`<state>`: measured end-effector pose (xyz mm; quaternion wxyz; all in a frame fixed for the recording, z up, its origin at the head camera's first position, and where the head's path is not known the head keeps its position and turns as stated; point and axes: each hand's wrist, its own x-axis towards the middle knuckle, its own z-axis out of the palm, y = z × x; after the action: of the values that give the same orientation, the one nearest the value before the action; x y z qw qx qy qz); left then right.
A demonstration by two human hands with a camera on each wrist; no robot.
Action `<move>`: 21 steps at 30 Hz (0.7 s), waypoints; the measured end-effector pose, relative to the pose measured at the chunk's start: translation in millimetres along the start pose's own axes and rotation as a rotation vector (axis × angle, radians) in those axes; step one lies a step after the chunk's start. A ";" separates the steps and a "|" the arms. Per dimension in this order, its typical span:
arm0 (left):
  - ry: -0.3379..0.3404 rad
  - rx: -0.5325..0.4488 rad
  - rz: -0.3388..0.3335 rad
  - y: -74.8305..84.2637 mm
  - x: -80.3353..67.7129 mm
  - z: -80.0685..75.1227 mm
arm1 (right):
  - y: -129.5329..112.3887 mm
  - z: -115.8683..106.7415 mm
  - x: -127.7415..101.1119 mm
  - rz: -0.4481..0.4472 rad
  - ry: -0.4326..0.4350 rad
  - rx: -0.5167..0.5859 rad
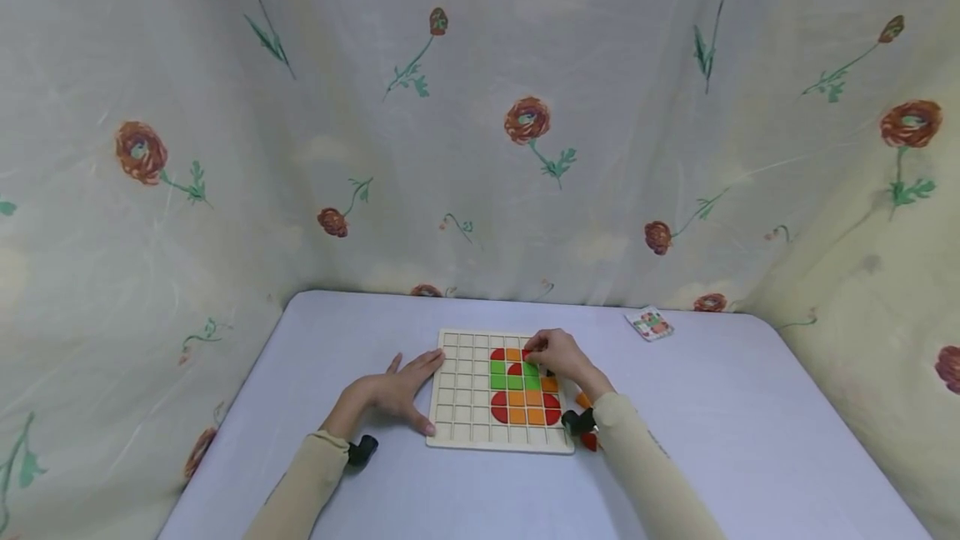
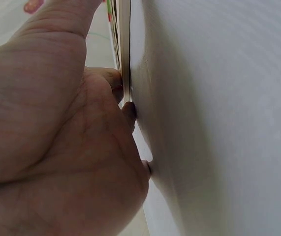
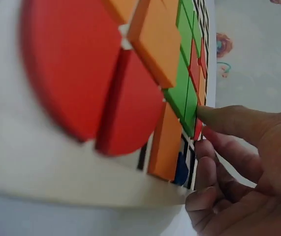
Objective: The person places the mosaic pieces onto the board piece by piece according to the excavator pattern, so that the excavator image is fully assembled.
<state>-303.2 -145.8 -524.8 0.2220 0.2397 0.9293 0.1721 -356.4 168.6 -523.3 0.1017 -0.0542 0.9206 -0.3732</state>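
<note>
- Right hand (image 1: pixel 557 354) pinches a small red tile (image 3: pixel 198 129) at the grid board (image 1: pixel 457 407)'s far right part, mid-worktop (image 1: pixel 750 440).
- Tile looks light, rigid, thin; best gripped by its edges.
- Left hand (image 1: pixel 397 394) lies flat, fingers straight, steadying the board's left edge.

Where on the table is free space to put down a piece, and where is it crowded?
The table is bare right of the right hand, up to the small card, also behind the grid board and in front of it between the sleeves. It is crowded at the board's right edge, where loose pieces lie, and where the left hand rests.
</note>
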 end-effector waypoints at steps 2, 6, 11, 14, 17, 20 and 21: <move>0.001 0.005 0.003 0.4 0.8 0.4 | 2.5 -2.7 -2.4 -0.009 0.023 -0.004; 0.003 0.012 0.003 0.4 2.8 1.4 | 10.7 -13.8 -12.9 -0.035 0.074 -0.015; -0.001 0.004 -0.002 1.4 1.9 0.3 | 26.1 -33.9 -33.7 -0.027 0.081 -0.044; -0.001 0.002 0.001 1.1 1.8 0.0 | 37.1 -43.0 -47.6 0.006 0.065 -0.053; -0.002 0.007 0.007 0.3 2.4 0.7 | 47.3 -47.9 -60.5 0.051 0.048 -0.062; 0.001 0.006 0.008 -0.6 3.5 2.2 | 53.9 -48.2 -71.0 0.091 0.030 -0.067; 0.001 0.009 0.007 -1.0 3.9 2.6 | 55.5 -47.6 -73.9 0.095 0.021 -0.072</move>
<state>-305.4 -144.0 -528.7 0.2199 0.2437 0.9294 0.1688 -296.6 253.5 -517.8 0.1076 -0.0102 0.9360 -0.3350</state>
